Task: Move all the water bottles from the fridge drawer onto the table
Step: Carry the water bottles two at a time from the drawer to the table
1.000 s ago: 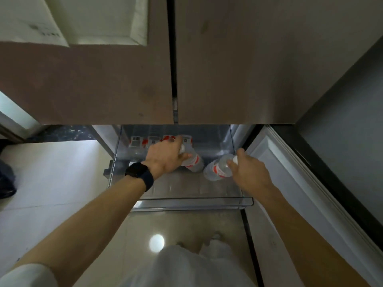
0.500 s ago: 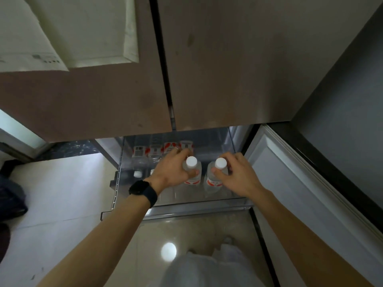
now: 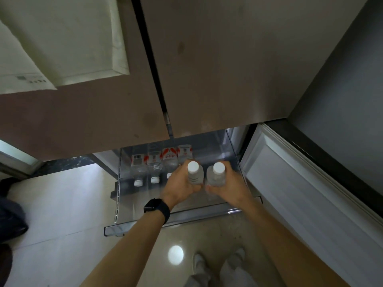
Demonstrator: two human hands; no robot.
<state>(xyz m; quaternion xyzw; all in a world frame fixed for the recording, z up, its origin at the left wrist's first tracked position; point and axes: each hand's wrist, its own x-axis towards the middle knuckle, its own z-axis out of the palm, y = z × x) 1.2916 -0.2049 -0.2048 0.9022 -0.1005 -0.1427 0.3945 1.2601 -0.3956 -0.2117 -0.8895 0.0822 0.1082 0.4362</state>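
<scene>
We count six water bottles in all. Our left hand (image 3: pixel 180 188) curls round the first bottle (image 3: pixel 194 175) and our right hand (image 3: pixel 231 190) curls round the second bottle (image 3: pixel 216 176). These two stand upright side by side, nearly touching, white caps up, above the front half of the open fridge drawer (image 3: pixel 176 218). The four lying bottles (image 3: pixel 154 160) form one row at the drawer's back left, red-and-white labels up and caps towards us. Three of their caps show; the fourth is hidden behind our left hand. One black watch (image 3: pixel 157 208) sits on our left wrist. Two closed fridge doors (image 3: pixel 228 69) stand above the drawer.
</scene>
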